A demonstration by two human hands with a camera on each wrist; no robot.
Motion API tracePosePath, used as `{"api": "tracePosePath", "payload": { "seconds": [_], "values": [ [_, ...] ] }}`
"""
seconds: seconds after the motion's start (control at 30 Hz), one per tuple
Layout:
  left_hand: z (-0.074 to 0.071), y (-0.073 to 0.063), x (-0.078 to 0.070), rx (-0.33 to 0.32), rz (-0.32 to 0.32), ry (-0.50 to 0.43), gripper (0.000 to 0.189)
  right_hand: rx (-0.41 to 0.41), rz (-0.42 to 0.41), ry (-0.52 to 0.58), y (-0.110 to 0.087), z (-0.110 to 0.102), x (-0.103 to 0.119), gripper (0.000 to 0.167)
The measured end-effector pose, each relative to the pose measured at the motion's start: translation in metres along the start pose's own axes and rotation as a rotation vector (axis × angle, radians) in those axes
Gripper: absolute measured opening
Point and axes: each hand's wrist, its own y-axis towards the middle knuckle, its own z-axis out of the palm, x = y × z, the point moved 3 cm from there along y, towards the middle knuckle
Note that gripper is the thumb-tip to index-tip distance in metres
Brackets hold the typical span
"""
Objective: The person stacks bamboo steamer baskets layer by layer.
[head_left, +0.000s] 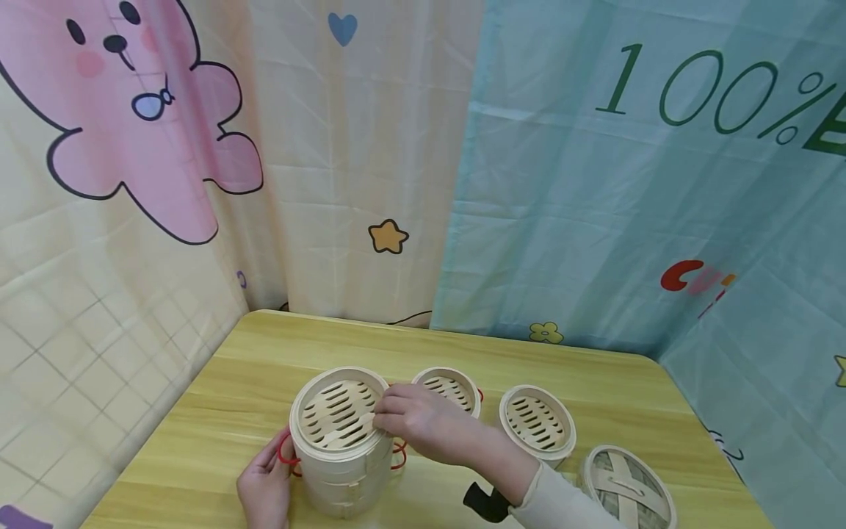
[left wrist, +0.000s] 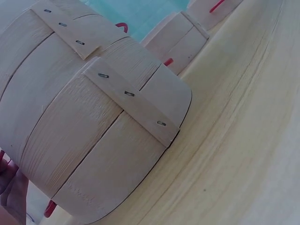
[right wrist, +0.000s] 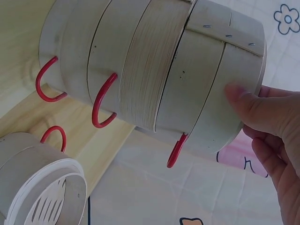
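A tall stack of round bamboo steamer baskets (head_left: pixel 344 470) stands at the front left of the table, with red loop handles down its sides. On top, the uppermost basket (right wrist: pixel 215 84) shows a slatted floor. My right hand (head_left: pixel 423 422) reaches over from the right and pinches its rim; in the right wrist view, the thumb (right wrist: pixel 253 110) presses the outer wall. My left hand (head_left: pixel 264 485) is against the left side of the stack, fingers beside a red handle (head_left: pixel 286 450). In the left wrist view, only some fingers (left wrist: pixel 11 187) show at the edge.
Behind my right hand sits a smaller slatted steamer (head_left: pixel 449 386), and another steamer (head_left: pixel 538 422) is right of it. A woven steamer lid (head_left: pixel 628 488) lies at the front right. Printed curtains (head_left: pixel 370 162) hang behind the wooden table (head_left: pixel 264 367).
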Motion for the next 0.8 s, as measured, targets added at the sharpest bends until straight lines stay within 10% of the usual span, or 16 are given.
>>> {"api": "tracePosePath", "payload": {
  "seconds": [0.8],
  "values": [
    [0.0033, 0.0014, 0.0018, 0.021, -0.024, -0.133, 0.027, -0.099, -0.024, 0.027, -0.0005, 0.0025, 0.0076, 0.018]
  ]
}}
